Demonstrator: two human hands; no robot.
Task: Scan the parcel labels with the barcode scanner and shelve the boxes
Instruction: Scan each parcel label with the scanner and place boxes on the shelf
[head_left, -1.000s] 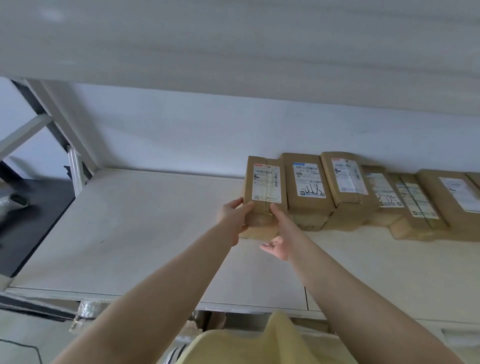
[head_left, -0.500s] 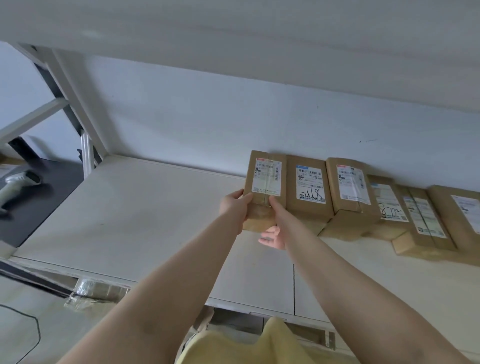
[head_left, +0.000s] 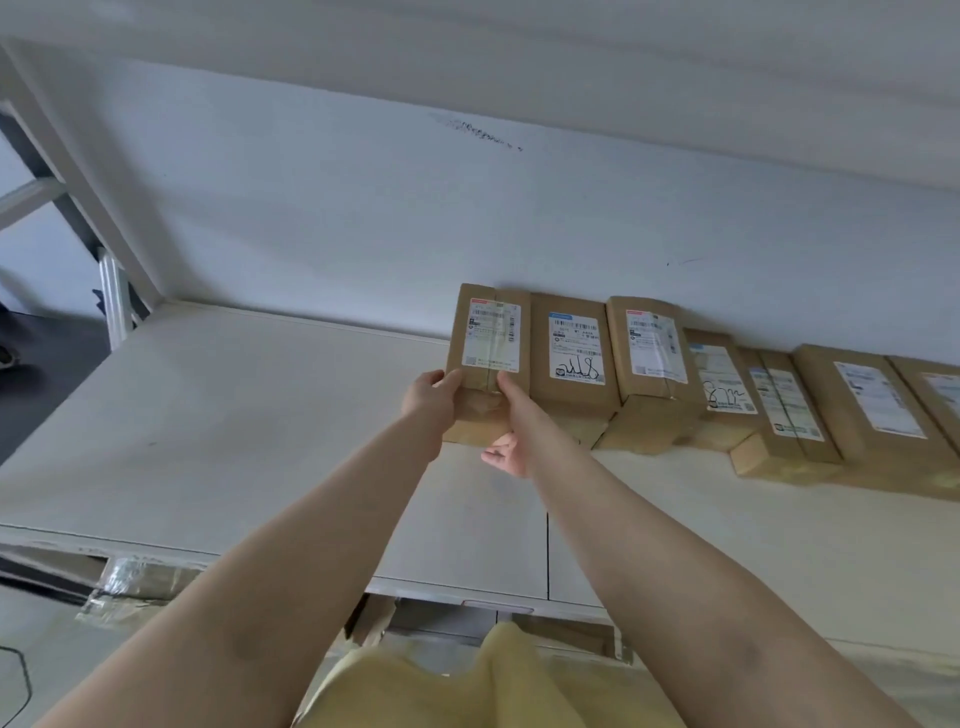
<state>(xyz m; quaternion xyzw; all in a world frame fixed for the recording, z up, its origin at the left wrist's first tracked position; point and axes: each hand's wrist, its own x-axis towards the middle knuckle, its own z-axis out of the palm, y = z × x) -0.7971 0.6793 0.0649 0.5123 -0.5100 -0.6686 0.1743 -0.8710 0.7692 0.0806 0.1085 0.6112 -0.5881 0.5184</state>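
Observation:
A brown cardboard parcel (head_left: 491, 332) with a white label leans against the wall at the left end of a row of parcels on the white shelf (head_left: 218, 415). My left hand (head_left: 431, 397) grips its lower left edge. My right hand (head_left: 511, 431) holds its lower right part, thumb on the front face and fingers curled beneath. The neighbouring labelled parcel (head_left: 574, 358) touches its right side. No barcode scanner shows in this view.
Several more labelled parcels (head_left: 649, 358) line the wall to the right, up to the frame edge. A grey shelf upright (head_left: 78, 171) stands at the far left. Plastic-wrapped goods (head_left: 140, 582) sit below the shelf's front edge. Another shelf board runs overhead.
The parcel has been pushed back and stood straighter against the wall beside its neighbour. Both hands stay on it. The camera tilted up, and the scanner at far left left the view.

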